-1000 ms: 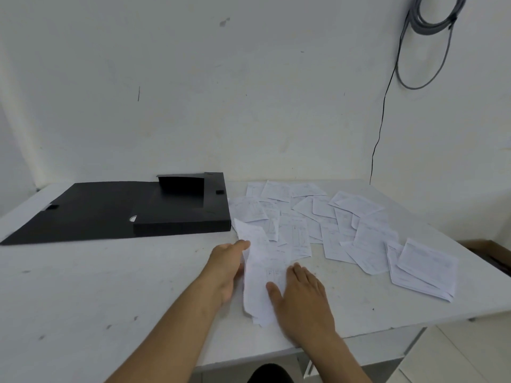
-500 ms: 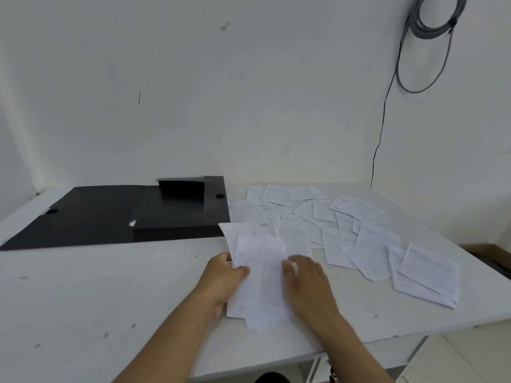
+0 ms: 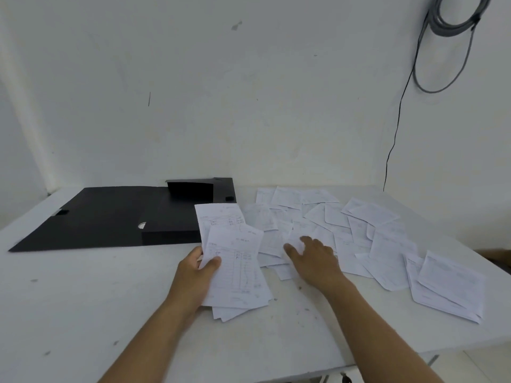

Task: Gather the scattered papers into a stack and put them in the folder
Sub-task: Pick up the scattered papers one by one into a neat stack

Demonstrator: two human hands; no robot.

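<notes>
My left hand grips a small stack of white printed papers by its left edge, lifted slightly off the white table. My right hand lies flat, fingers spread, on loose sheets just right of the stack. Many more scattered papers cover the right half of the table, overlapping one another. An open black folder lies flat at the back left, its box part nearest the papers; the held stack's top corner overlaps its right edge in view.
The table meets a white wall at the back. A grey cable coil hangs on the wall at upper right, its wire running down to the table's far corner. The table's right edge drops to a tiled floor.
My left hand has lifted the gathered sheets up and slightly left. My right hand let go of the stack and moved right onto the loose papers.
</notes>
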